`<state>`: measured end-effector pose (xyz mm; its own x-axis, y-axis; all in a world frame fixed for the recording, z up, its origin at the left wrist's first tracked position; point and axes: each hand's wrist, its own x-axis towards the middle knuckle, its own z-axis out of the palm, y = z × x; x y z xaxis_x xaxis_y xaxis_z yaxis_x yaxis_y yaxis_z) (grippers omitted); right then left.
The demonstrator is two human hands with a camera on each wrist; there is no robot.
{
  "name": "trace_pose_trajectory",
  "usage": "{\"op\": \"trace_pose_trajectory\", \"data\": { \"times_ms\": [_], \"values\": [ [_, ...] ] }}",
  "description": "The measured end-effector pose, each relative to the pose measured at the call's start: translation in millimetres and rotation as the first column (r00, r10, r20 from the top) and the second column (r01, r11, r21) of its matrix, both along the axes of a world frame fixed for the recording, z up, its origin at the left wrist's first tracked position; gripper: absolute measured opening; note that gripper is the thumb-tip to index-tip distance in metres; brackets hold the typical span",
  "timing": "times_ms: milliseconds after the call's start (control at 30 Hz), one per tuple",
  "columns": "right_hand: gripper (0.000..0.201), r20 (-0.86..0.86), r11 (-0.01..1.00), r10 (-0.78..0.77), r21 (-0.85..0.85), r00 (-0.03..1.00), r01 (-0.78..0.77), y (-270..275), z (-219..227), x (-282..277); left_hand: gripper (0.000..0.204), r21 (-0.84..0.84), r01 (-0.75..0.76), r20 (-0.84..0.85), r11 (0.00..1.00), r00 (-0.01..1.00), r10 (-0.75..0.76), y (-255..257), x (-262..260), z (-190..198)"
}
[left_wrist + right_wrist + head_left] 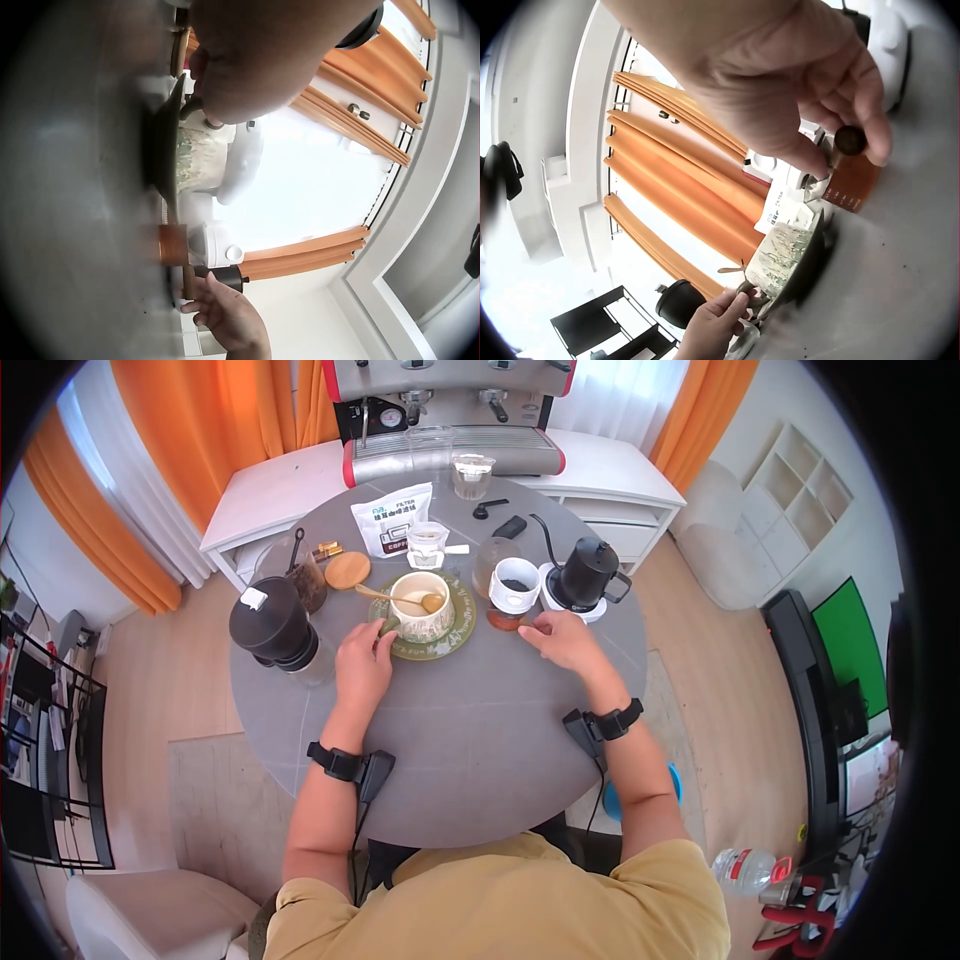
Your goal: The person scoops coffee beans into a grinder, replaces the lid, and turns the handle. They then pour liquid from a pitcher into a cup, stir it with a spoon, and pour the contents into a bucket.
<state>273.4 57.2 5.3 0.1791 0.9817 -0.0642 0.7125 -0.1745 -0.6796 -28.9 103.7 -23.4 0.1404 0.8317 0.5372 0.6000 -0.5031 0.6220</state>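
My left hand pinches the small green handle of a patterned cup. That cup stands on a green saucer, with a wooden spoon lying across its rim. Right of it is a glass coffee server with reddish-brown liquid at the bottom and measuring marks on its wall. A white dripper holding dark grounds sits on top of the server. My right hand grips the server's wooden handle, fingers curled round it in the right wrist view.
A black kettle stands on a white scale just beyond my right hand. Behind the cup are a white coffee pouch and a glass with a drip bag. A black grinder, bean jar and wooden lid are at left.
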Motion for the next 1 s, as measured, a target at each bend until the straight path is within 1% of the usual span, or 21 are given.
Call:
{"op": "trace_pose_trajectory", "data": {
  "times_ms": [67,100,167,300,367,400,467,500,533,567,600,633,667,700,767,800,833,867,900,933,1000],
  "values": [
    [0.030,0.042,1.000,-0.015,-0.007,0.999,0.015,2.1,-5.5,-2.0,0.021,0.004,-0.007,0.009,1.000,1.000,0.007,0.9,-0.9,-0.3],
    [0.030,0.039,1.000,-0.011,-0.007,0.999,0.012,2.8,-6.4,-2.7,0.021,0.000,-0.011,0.010,1.000,1.000,0.011,0.9,-0.3,-0.4],
    [0.029,-0.040,0.997,-0.051,-0.055,0.998,0.048,2.6,-6.9,-3.7,0.020,-0.006,-0.014,0.009,1.000,1.000,0.014,1.4,0.2,-0.5],
    [0.029,-0.090,0.998,-0.054,-0.021,0.994,0.052,0.6,-11.0,-3.6,0.021,-0.047,-0.019,0.015,0.999,1.000,0.019,1.7,1.8,-0.1],
    [0.033,0.015,0.979,-0.037,0.200,0.999,0.033,2.4,-25.7,1.2,0.021,-0.056,-0.041,0.022,0.998,0.999,0.042,1.1,-0.1,-0.3],
    [0.033,0.013,0.979,-0.010,0.202,1.000,0.007,0.7,-25.5,2.2,0.023,-0.034,-0.030,0.001,0.999,1.000,0.030,1.5,-0.2,-1.9],
    [0.039,0.086,0.899,-0.223,0.403,0.971,0.170,-7.7,-6.7,-4.4,0.029,0.017,-0.066,-0.076,0.998,0.995,0.067,-3.2,-1.8,1.9],
    [0.040,0.032,0.874,-0.284,0.419,0.958,0.245,-12.1,3.6,-7.3,0.029,0.017,-0.105,-0.078,0.994,0.991,0.106,-9.9,-0.4,6.4],
    [0.041,-0.026,0.843,-0.346,0.431,0.938,0.322,-13.9,8.8,-8.2,0.033,0.119,-0.197,-0.165,0.973,0.963,0.215,-16.4,2.5,11.8],
    [0.041,-0.029,0.851,-0.318,0.432,0.948,0.299,-13.0,6.3,-5.5,0.036,0.225,-0.269,-0.242,0.936,0.916,0.321,-23.3,3.5,19.3],
    [0.040,-0.134,0.806,-0.298,0.495,0.945,0.324,-13.2,3.6,-1.0,0.036,0.227,-0.290,-0.244,0.930,0.907,0.343,-32.5,2.3,28.2],
    [0.040,-0.237,0.754,-0.274,0.548,0.932,0.361,-12.8,1.2,0.4,0.036,0.106,-0.245,-0.252,0.964,0.931,0.264,-44.1,2.4,39.9],
    [0.040,-0.239,0.760,-0.262,0.546,0.935,0.352,-12.6,-0.3,-1.2,0.036,-0.017,-0.190,-0.247,0.982,0.952,0.180,-53.3,2.1,44.9],
    [0.039,-0.292,0.751,-0.247,0.544,0.924,0.373,-13.1,-1.8,-2.3,0.036,-0.018,-0.200,-0.250,0.980,0.949,0.190,-61.2,-1.4,43.1],
    [0.038,-0.346,0.747,-0.227,0.538,0.910,0.391,-12.6,-4.2,-4.9,0.033,-0.127,-0.117,-0.090,0.985,0.990,0.106,-74.2,-16.1,41.0],
    [0.037,-0.356,0.753,-0.195,0.543,0.914,0.372,-12.4,-6.0,-6.9,0.033,-0.129,-0.122,-0.094,0.984,0.989,0.111,-75.2,-25.3,39.3],
    [0.036,-0.366,0.757,-0.166,0.548,0.916,0.356,-12.6,-7.4,-8.5,0.034,-0.102,-0.275,0.036,0.956,0.959,0.280,-74.3,-37.0,34.9],
    [0.036,-0.372,0.758,-0.167,0.544,0.913,0.360,-12.8,-8.1,-9.6,0.035,-0.093,-0.421,0.167,0.902,0.887,0.431,-72.7,-49.6,30.3],
    [0.036,-0.373,0.757,-0.153,0.551,0.915,0.351,-12.8,-8.0,-10.5,0.039,-0.017,-0.498,0.178,0.867,0.852,0.493,-66.5,-62.8,27.0],
    [0.035,-0.373,0.757,-0.140,0.557,0.917,0.342,-13.0,-7.5,-11.5,0.044,0.057,-0.569,0.194,0.821,0.813,0.550,-56.2,-76.1,23.4],
    [0.035,-0.361,0.750,-0.141,0.569,0.922,0.338,-14.4,-2.8,-14.0,0.054,0.146,-0.509,0.223,0.848,0.852,0.473,-30.5,-98.2,11.4]
  ]
}}
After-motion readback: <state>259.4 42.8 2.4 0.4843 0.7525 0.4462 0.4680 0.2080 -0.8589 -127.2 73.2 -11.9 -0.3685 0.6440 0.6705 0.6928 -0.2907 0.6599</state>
